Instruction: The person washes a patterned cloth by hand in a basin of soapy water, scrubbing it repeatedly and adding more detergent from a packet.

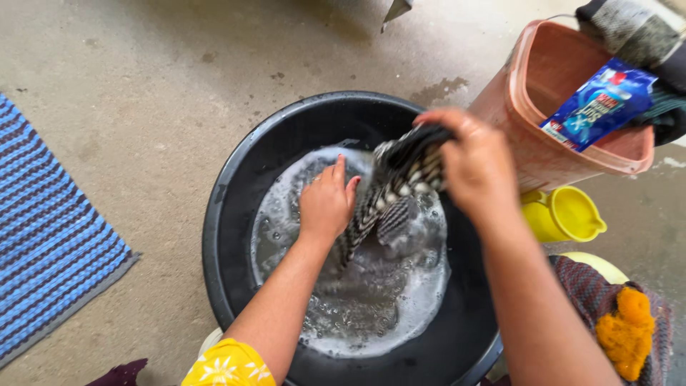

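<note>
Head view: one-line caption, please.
Both hands, left hand and right hand, scrub a striped cloth in a soapy black basin.

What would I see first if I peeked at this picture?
First, the big black basin of soapy water in the middle. The left hand and right hand grip a black-and-white patterned cloth over the suds. To the right, a pink bucket carries a blue packet on its rim.

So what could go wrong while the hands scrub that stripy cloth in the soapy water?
Suds might splash over the black basin's rim onto the concrete floor, since the right hand lifts the striped cloth high while the left hand presses it. The blue detergent packet perches on the orange bucket's edge and may slip off if bumped.
</note>
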